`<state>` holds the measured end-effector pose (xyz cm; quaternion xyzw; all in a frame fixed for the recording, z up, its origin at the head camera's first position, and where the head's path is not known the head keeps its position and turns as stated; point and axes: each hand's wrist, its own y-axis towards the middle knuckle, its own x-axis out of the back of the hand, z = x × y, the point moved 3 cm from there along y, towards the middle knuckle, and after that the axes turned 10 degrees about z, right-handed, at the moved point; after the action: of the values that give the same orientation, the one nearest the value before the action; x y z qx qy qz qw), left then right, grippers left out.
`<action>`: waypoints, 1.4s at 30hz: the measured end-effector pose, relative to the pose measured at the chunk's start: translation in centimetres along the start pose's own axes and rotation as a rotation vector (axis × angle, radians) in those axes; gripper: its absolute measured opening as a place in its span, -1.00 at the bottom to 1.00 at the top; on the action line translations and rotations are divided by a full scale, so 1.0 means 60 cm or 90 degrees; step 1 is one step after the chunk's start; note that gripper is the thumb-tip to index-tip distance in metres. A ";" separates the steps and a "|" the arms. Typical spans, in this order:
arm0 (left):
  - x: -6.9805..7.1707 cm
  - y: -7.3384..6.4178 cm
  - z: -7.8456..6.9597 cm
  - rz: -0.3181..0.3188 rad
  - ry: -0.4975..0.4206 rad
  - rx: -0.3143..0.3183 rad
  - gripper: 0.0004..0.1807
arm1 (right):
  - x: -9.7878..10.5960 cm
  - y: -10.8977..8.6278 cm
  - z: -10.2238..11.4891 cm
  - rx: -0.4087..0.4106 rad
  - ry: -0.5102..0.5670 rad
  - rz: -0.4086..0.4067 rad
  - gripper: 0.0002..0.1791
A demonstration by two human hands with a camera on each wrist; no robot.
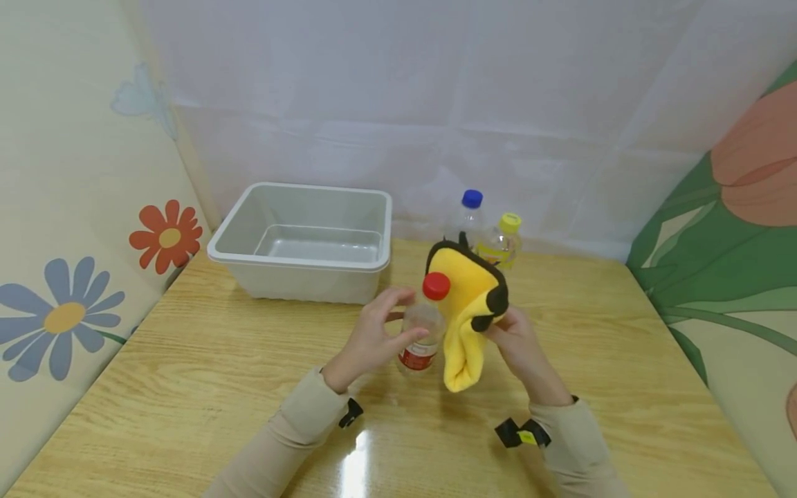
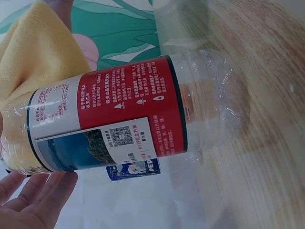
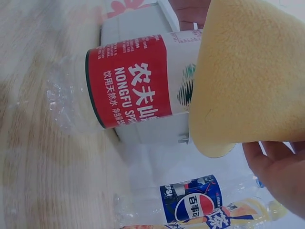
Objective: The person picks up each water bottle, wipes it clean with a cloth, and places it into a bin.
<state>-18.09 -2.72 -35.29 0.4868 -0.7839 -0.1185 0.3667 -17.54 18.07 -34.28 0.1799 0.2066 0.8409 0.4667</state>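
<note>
A clear plastic water bottle with a red cap and a red and white label stands upright on the table. My left hand is at its left side, thumb in front and fingers spread behind. In the left wrist view those fingers look loosely extended, not wrapped round the bottle; whether they touch it I cannot tell. My right hand holds a yellow cloth with dark edging by its right side. The cloth hangs against the bottle's right side and, in the right wrist view, covers its upper part.
A light grey plastic bin stands at the back left. Behind the cloth are a blue-capped Pepsi bottle and a yellow-capped bottle, near the white backdrop. Floral panels flank the wooden table.
</note>
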 end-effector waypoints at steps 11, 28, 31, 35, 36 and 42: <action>0.001 0.000 0.001 -0.003 0.016 -0.027 -0.44 | 0.000 -0.001 -0.017 -0.058 -0.024 0.012 -0.67; 0.002 0.000 0.002 0.001 0.022 -0.025 -0.45 | -0.002 -0.007 -0.039 -0.121 -0.017 0.004 -0.65; 0.002 0.000 0.003 0.001 0.016 -0.026 -0.45 | -0.003 -0.008 -0.043 -0.126 -0.018 0.006 -0.62; 0.002 0.000 0.004 0.000 0.010 -0.024 -0.45 | -0.004 -0.012 -0.050 -0.132 -0.018 0.010 -0.58; 0.002 0.000 0.004 0.001 0.010 -0.023 -0.45 | -0.004 -0.013 -0.051 -0.133 -0.018 0.012 -0.58; 0.001 0.000 0.006 0.004 0.006 -0.021 -0.45 | -0.004 -0.017 -0.060 -0.140 -0.006 0.021 -0.60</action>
<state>-18.36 -2.84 -35.53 0.4790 -0.7813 -0.1282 0.3790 -18.46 17.70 -37.89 0.1346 0.1081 0.8652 0.4707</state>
